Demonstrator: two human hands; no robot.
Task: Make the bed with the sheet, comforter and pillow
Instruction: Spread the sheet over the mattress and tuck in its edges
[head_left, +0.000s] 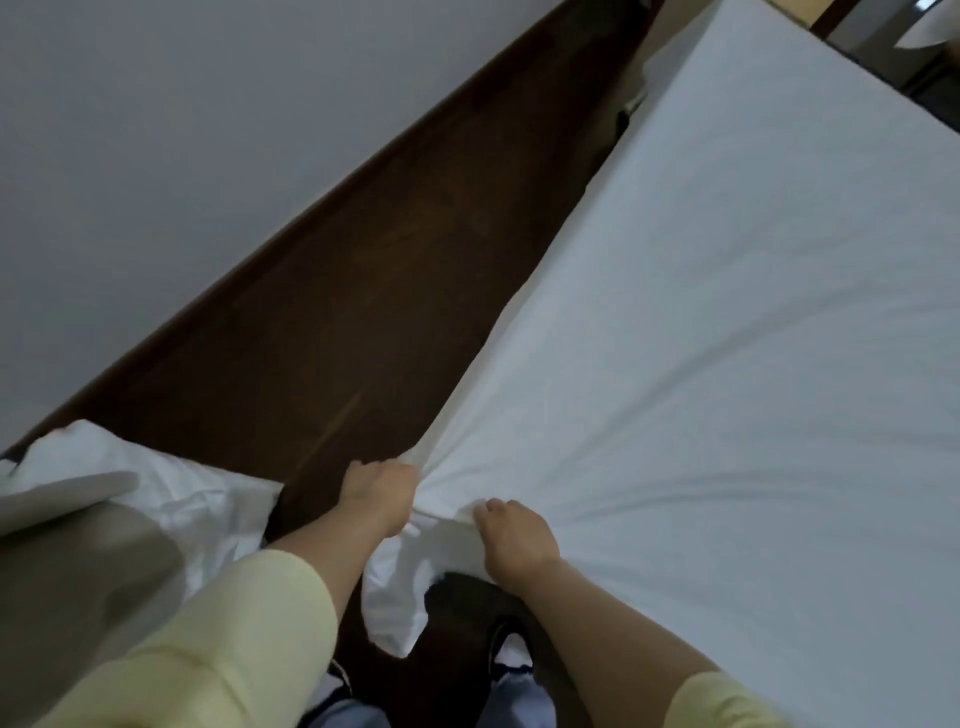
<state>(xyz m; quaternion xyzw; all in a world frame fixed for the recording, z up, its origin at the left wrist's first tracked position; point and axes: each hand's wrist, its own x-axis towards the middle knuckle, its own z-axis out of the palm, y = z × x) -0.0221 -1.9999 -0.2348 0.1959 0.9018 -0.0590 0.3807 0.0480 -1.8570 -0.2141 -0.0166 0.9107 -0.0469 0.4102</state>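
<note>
A white sheet (727, 312) lies spread over the bed, which fills the right half of the view. My left hand (382, 491) grips a bunched fold of the sheet at the bed's near corner. My right hand (514, 540) grips the sheet's edge just beside it. Creases fan out across the sheet from both grips. A loose flap of sheet (395, 597) hangs down between my forearms. White bedding (171, 499), a pillow or comforter, lies at the lower left.
Dark wooden floor (363, 312) runs between the bed and a pale wall (156, 130). A grey surface (78, 561) at the lower left carries the white bedding. My feet (511, 649) stand on the floor at the bed's corner.
</note>
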